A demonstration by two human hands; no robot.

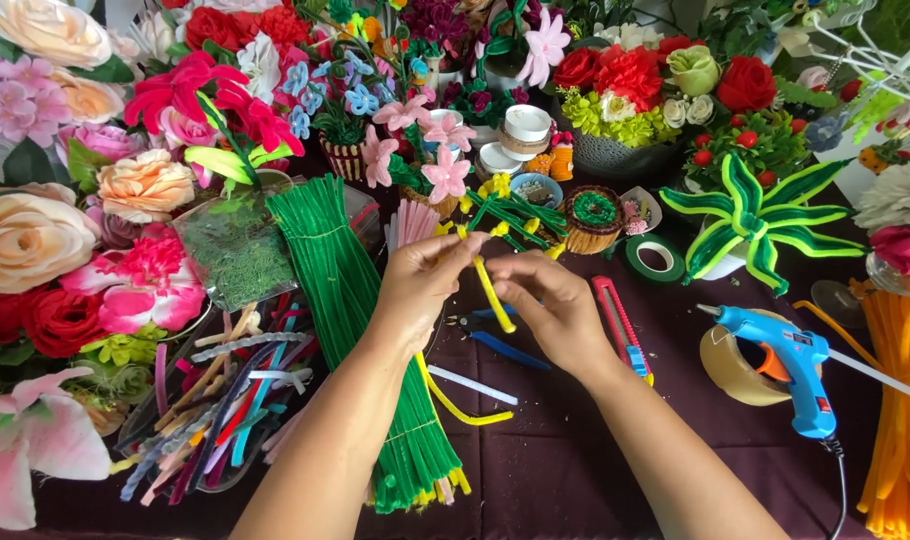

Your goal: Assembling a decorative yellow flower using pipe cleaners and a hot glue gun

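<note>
Pinching a yellow pipe cleaner (494,293) between them, the left hand (422,280) and right hand (553,305) hold it upright above the dark tablecloth (555,470), at the centre of the scene. It looks light, fuzzy and easily bent, best gripped near its ends. A bundle of green pipe cleaners (360,330) lies left; a blue glue gun (787,365) rests right.

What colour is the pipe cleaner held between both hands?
Yellow pipe cleaner, clearest in the head view.
</note>
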